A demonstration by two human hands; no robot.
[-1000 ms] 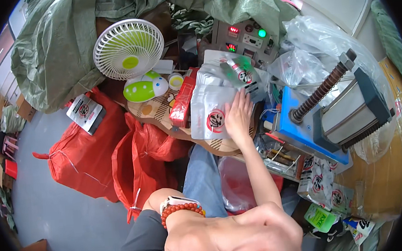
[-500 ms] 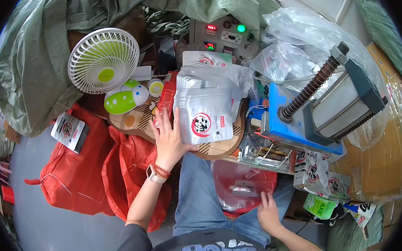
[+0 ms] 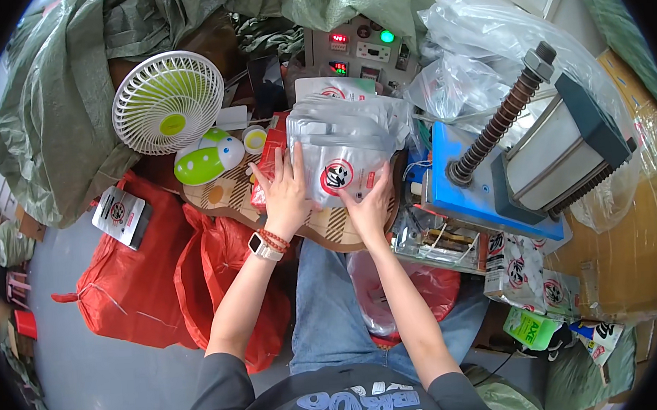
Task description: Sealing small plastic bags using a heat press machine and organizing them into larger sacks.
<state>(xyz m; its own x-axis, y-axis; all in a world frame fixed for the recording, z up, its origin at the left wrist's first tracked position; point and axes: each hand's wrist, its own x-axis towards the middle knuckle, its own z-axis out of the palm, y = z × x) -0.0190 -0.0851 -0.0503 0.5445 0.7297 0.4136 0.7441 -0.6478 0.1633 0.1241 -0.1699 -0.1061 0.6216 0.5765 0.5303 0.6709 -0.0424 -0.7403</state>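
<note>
A fanned stack of silver pouches (image 3: 355, 144) with a round red-and-black emblem lies on a brown patterned board (image 3: 336, 231) in front of me. My left hand (image 3: 286, 193), wearing a watch and a red beaded bracelet, rests along the stack's left edge with its fingers spread. Against the lower right corner of the pouches is my right hand (image 3: 369, 208), thumb and fingers apart on the top pouch. Beside my left fingers is a red plastic packet (image 3: 269, 167). Parts of the stack's lower edge are hidden by my hands.
A white-and-green fan (image 3: 169, 102) stands at the left. To the right is a blue machine (image 3: 456, 184) with spring rods, and behind sits a control box (image 3: 367, 54) with lit displays. A lined red bin (image 3: 434, 293) is at my knees; red bags (image 3: 132, 287) lie left.
My right hand has risen from beside the red bin to the lower right of the pouch stack. My left hand stays at the stack's left edge. The view has shifted slightly.
</note>
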